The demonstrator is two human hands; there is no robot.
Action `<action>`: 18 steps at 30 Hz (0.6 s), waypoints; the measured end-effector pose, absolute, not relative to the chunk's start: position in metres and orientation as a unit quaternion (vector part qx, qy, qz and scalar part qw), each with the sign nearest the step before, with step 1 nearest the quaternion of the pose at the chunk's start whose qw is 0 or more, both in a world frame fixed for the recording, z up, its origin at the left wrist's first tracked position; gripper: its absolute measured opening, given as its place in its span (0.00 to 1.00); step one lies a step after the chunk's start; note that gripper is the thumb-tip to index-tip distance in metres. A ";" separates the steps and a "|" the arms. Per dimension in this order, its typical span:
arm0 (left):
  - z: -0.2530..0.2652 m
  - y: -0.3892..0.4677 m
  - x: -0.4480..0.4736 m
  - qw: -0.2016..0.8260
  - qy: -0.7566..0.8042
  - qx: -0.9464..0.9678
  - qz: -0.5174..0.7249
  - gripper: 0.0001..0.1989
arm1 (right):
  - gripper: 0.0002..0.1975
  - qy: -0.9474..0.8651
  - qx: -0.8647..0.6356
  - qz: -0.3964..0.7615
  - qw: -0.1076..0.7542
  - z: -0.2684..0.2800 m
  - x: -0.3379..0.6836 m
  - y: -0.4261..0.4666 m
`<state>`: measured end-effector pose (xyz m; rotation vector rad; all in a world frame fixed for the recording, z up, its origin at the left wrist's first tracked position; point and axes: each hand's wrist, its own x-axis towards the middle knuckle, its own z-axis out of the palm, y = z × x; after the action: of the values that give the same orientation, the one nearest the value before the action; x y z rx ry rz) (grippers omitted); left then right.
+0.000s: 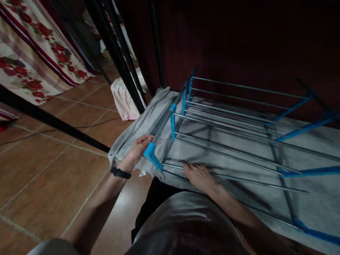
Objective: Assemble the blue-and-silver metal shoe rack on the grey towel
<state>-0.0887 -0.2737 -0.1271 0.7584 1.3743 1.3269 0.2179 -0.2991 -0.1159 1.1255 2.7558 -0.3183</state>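
A shoe rack (212, 122) of thin grey metal tubes with blue plastic joints lies on its side on a grey blanket. My left hand (140, 146) is closed around the rack's end tube, right beside a blue corner joint (151, 151). A little to the right, my right hand (198, 174) has its fingers curled over a front metal rod (239, 176) close to where it enters the joint. My right palm hides part of that rod. Blue end pieces (305, 173) also show at the far right, where some rod ends look loose.
The grey blanket (318, 148) covers a low surface against a dark red panel (239, 42). Black metal posts (117, 56) stand at the left. A pale cloth (124, 97) and a thin cable (87, 126) lie on the tiled floor. A floral curtain (39, 46) hangs beyond.
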 end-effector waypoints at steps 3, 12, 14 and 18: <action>-0.128 -0.301 -0.077 0.473 0.591 0.295 0.583 0.20 | 0.17 0.916 0.377 -0.111 0.079 -0.114 0.224 -0.308; -0.078 -0.333 -0.029 0.447 0.544 0.309 0.639 0.15 | 0.17 0.910 0.406 -0.078 0.024 -0.085 0.234 -0.320; -0.085 -0.333 -0.019 0.453 0.549 0.314 0.628 0.15 | 0.16 0.911 0.404 -0.080 0.036 -0.093 0.231 -0.322; -0.104 -0.337 -0.008 0.441 0.556 0.292 0.641 0.16 | 0.16 0.911 0.399 -0.095 0.048 -0.109 0.231 -0.328</action>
<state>-0.0076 -0.3369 -0.1040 0.7247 1.3803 1.5909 0.2307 -0.3282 -0.1093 1.2178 2.7764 -0.2889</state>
